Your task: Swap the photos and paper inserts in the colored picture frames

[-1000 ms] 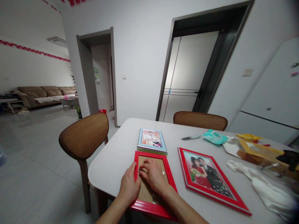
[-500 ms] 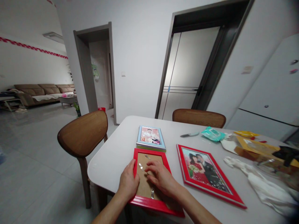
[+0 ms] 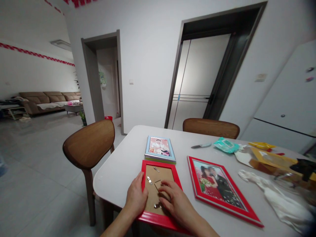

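Observation:
A red picture frame (image 3: pixel 154 217) lies back side up at the table's near edge, its brown backing board (image 3: pixel 151 194) showing. Small metal clips (image 3: pixel 149 180) rest on the board, with more near its top and bottom. My left hand (image 3: pixel 137 194) grips the frame's left edge, thumb on top. Over the right part of the board, my right hand (image 3: pixel 174 199) has curled fingers around a thin bent metal piece (image 3: pixel 157 187). Beyond the frame sits a light blue picture frame (image 3: pixel 160 147). To the right, another red frame (image 3: pixel 219 187) holds a photo of a couple.
On the white table (image 3: pixel 111 177) are a knife (image 3: pixel 201 145), a teal packet (image 3: pixel 225 145), a white cloth (image 3: pixel 274 197) and an opened yellow package (image 3: pixel 269 158). Wooden chairs stand at the left (image 3: pixel 90 143) and far side (image 3: pixel 211 127).
My right hand has shifted slightly down and toward the lower part of the board. The clip near the bottom has turned. The view has tilted up a little.

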